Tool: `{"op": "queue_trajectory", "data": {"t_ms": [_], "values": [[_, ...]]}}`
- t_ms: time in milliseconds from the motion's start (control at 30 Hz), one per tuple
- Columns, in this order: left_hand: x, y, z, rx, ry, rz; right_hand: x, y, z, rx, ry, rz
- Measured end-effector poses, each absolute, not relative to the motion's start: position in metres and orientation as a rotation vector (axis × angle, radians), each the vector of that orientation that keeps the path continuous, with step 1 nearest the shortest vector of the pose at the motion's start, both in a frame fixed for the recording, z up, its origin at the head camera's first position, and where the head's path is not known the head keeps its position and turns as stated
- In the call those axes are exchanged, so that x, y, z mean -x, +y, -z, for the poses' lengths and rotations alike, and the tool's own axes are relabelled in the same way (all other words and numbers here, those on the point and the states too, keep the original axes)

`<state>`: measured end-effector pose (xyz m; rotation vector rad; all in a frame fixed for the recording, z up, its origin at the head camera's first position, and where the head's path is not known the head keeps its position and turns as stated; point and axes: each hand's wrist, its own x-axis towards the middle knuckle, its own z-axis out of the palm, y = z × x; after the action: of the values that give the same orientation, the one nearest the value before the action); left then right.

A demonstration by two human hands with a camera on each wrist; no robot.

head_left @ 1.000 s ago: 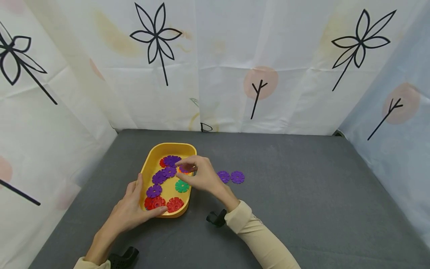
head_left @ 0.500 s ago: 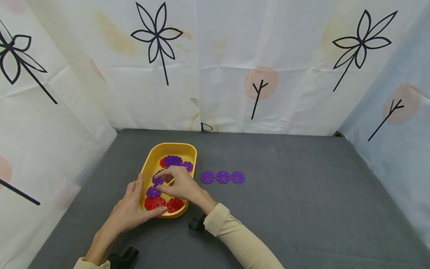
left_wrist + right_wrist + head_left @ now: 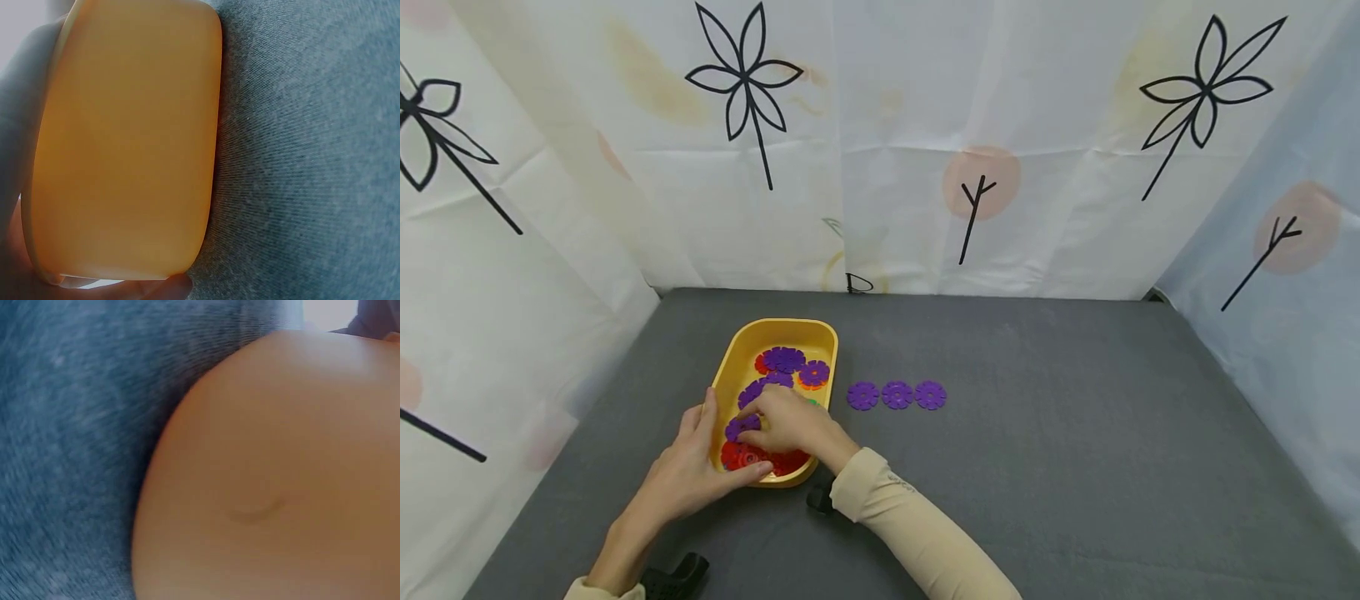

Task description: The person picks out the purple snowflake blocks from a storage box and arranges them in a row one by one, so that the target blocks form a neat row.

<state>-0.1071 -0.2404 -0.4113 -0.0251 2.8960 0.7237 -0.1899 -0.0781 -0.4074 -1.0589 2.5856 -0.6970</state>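
A yellow tray [image 3: 826, 335] on the grey table holds purple, red and other flower-shaped discs. My left hand [image 3: 688, 467] grips its near left corner, thumb over the rim; the left wrist view shows fingers around the tray's wall [image 3: 125, 137]. Inside the tray, the thumb and fingers of my right hand [image 3: 793, 425] pinch a purple flower-shaped disc [image 3: 741, 427]. Red discs [image 3: 737, 455] lie just nearer, and more purple discs [image 3: 784, 360] farther back. A green disc [image 3: 812, 402] is mostly hidden by my right hand. The right wrist view shows only the tray's outer wall [image 3: 269, 462].
Right of the tray, three purple discs stand in a row on the table: a left one [image 3: 862, 396], a middle one [image 3: 897, 395] and a right one [image 3: 931, 395]. A patterned white cloth [image 3: 895, 100] hangs behind and at both sides.
My right hand has moved left and toward me within the tray, from its right side to the purple disc near the left. My left hand keeps its hold on the tray.
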Motion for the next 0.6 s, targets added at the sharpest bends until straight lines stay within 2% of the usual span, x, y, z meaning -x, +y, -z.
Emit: {"op": "queue_trajectory", "data": {"t_ms": [300,600], "values": [[0.1067,-0.24,0.4102,0.026,2.91,-0.71,0.1809,-0.0794,0.4105,0.959,2.752,0.475],[0.1061,-0.2392,0.4106,0.038,2.919,-0.713,0.1826,-0.0774,0.4121,0.905,2.775,0.597]]}}
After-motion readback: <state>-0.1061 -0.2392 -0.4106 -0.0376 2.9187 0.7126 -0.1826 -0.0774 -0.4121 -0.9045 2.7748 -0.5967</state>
